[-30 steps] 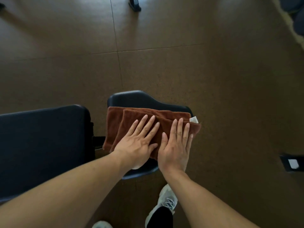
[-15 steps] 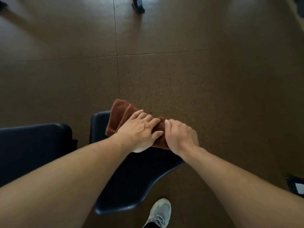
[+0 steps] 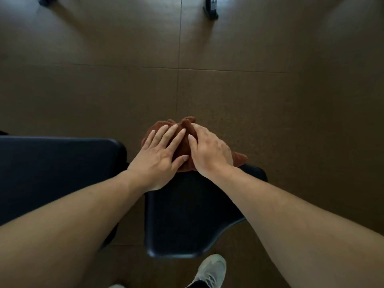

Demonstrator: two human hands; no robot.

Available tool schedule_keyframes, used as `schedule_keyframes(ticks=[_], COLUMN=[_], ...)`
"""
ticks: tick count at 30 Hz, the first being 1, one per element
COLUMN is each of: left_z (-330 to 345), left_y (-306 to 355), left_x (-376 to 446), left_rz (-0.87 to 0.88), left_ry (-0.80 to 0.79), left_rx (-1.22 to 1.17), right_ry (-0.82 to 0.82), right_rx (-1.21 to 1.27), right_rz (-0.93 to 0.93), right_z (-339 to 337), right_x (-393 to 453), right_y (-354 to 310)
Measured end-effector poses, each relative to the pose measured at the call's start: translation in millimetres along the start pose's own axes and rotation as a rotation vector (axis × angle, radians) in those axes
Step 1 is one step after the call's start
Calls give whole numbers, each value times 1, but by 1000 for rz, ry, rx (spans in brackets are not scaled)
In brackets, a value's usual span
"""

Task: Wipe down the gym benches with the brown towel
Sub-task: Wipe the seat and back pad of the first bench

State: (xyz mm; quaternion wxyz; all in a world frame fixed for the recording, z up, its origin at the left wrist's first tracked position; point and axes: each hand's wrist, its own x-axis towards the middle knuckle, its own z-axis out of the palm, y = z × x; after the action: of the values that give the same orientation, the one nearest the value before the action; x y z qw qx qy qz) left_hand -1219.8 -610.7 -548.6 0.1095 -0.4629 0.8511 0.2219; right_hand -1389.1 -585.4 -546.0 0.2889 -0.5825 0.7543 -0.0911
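Where the black seat pad (image 3: 191, 215) ends at its far edge, the brown towel (image 3: 182, 150) sits bunched | left hand (image 3: 160, 154) flat on towel, fingers straight, pressing | right hand (image 3: 209, 150) curled over towel, grasping it | longer bench pad (image 3: 58, 173) just left | floor (image 3: 270, 90) brown tile | shoe (image 3: 209, 271) below.

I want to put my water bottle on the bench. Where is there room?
The small seat pad is bare between the two forearms, below the brown towel. The long pad to the left is bare too. The seat's far edge is crowded: left hand and right hand press the towel there.
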Motion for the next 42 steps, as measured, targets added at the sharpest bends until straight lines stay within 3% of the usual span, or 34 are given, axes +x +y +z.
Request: schedule_keyframes(ticks=[4,9,17,21,28,37,42], left_z=[16,40,79,95,82,55,43], left_y=[-2,6,12,17,59,118,137], left_x=[-30,-81,-157,-173,-146,-61,-17], left_rz=[-30,-38,67,167,315,313,315], left_ry=[5,-19,-26,-41,-145,-164,-152], left_rx=[-102,-116,-25,115,180,136,126], right_ry=[54,120,171,289,373,396,336], right_rx=[-101,-201,-156,-65,189,79,217], right_rz=[-192,-264,-127,60,291,290,317], right_z=[15,47,90,112,117,48,12], right_x=[-17,-73,-166,-207,-216,-162,-126], right_y=[-1,-6,-9,-1,18,79,103])
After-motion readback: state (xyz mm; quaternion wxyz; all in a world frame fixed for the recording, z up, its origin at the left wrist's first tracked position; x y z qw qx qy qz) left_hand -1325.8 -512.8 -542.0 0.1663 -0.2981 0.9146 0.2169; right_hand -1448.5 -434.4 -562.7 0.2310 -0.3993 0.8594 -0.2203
